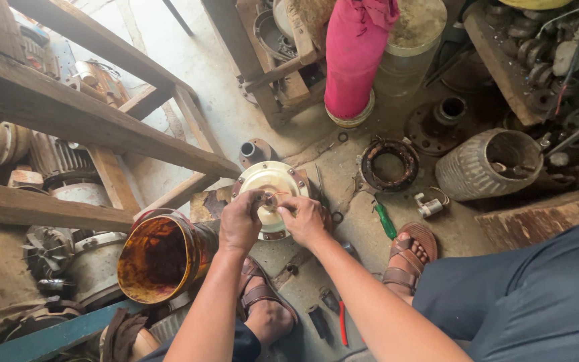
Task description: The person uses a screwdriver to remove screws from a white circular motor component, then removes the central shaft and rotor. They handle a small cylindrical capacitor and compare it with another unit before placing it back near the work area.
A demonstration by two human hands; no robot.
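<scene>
A round cream-coloured motor end cover (268,179) with a rusty bolted rim lies on the concrete floor in front of me. My left hand (240,221) and my right hand (303,218) meet over its centre, and both pinch a thin copper-coloured wire (275,196) there. The fingers hide the middle of the cover. My sandalled feet rest on the floor below and to the right of it.
A rusty orange bucket (159,258) stands left of my hands. A rusty ring (389,164), a ribbed metal housing (489,164), a green-handled screwdriver (386,220) and a small fitting (429,206) lie to the right. Red-handled pliers (342,323) lie between my feet. Wooden frames and old motors crowd the left.
</scene>
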